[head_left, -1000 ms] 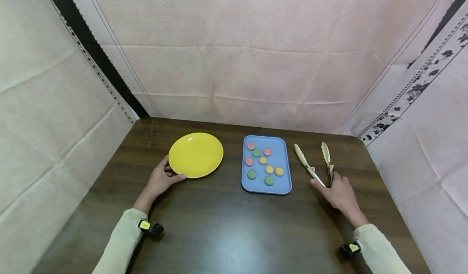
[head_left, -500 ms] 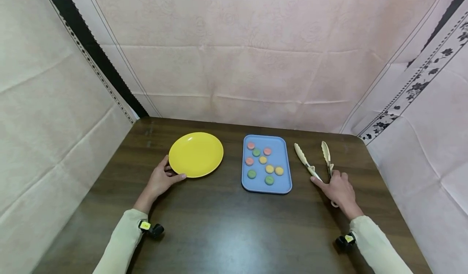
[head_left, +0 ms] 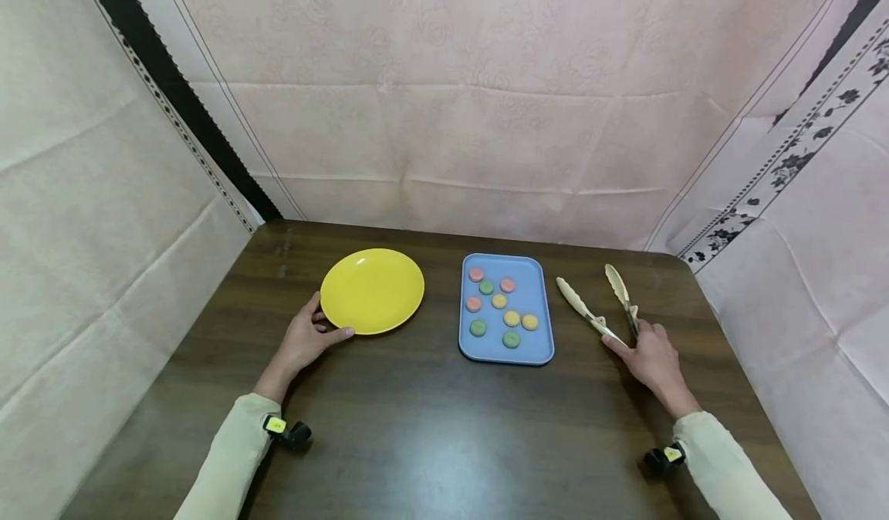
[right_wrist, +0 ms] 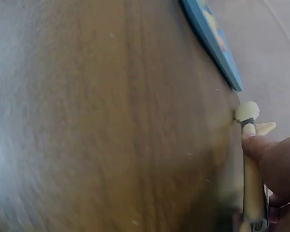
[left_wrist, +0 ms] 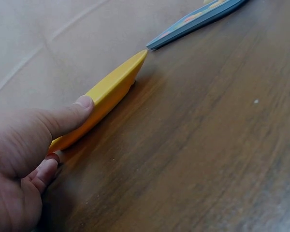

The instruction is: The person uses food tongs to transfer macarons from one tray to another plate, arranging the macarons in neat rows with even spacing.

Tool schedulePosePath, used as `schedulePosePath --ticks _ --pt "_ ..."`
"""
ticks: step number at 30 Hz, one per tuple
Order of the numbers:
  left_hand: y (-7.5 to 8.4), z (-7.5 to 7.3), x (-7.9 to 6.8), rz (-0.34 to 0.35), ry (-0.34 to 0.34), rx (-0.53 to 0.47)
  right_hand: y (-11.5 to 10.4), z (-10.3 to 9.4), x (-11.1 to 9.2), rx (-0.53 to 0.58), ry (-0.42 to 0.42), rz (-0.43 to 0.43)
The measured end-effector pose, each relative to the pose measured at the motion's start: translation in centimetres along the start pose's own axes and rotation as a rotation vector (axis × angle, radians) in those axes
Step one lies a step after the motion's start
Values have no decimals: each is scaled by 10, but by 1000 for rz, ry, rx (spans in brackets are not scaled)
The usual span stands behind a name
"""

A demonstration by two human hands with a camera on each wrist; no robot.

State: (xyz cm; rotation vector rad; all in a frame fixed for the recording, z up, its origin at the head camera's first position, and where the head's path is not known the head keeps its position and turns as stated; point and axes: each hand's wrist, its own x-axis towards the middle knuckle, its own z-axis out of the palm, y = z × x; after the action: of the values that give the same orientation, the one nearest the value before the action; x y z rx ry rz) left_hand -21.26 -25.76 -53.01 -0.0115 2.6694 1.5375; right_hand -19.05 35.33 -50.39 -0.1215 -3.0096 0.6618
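Observation:
At the left of the table lies a round yellow plate (head_left: 372,292), bare on top. My left hand (head_left: 303,340) holds its near left rim, thumb on the upper edge and fingers by the underside, as the left wrist view shows at the plate edge (left_wrist: 113,87). On the right, my right hand (head_left: 649,358) grips a pair of tongs (head_left: 578,302) with cream tips and metal arms. The tongs are spread apart, tips pointing away from me, with nothing between them. In the right wrist view the thumb presses along one tong arm (right_wrist: 253,188).
Between the hands sits a blue tray (head_left: 505,356) holding several small round pieces, pink, green and yellow (head_left: 512,319). The dark wooden table (head_left: 430,427) ends at a pale cloth backdrop (head_left: 444,142), with cloth also on both sides.
My right hand has shifted slightly, with the tongs turning a little so their tips lie further left. The left hand and the plate stay in place.

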Motion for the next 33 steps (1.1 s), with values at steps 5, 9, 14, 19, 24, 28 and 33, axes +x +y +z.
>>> schedulePosePath --ticks 5,9,14,19,24,28,33 --pt "0 0 1 7 0 -5 5 -15 -2 22 21 -51" --pt "0 0 1 13 0 -14 10 -30 -5 26 70 -119" --pt "1 -1 1 12 7 -22 14 -52 -9 -6 119 -189" --pt "-1 -2 -1 10 8 -13 13 -73 -11 8 137 -264" --pt "-2 -1 0 22 13 -12 8 -89 -13 29 167 -359" --pt "0 -1 0 23 15 -8 0 -100 -15 14 167 -405" --pt "0 0 0 8 12 -5 -10 -106 -17 -28 159 -472"
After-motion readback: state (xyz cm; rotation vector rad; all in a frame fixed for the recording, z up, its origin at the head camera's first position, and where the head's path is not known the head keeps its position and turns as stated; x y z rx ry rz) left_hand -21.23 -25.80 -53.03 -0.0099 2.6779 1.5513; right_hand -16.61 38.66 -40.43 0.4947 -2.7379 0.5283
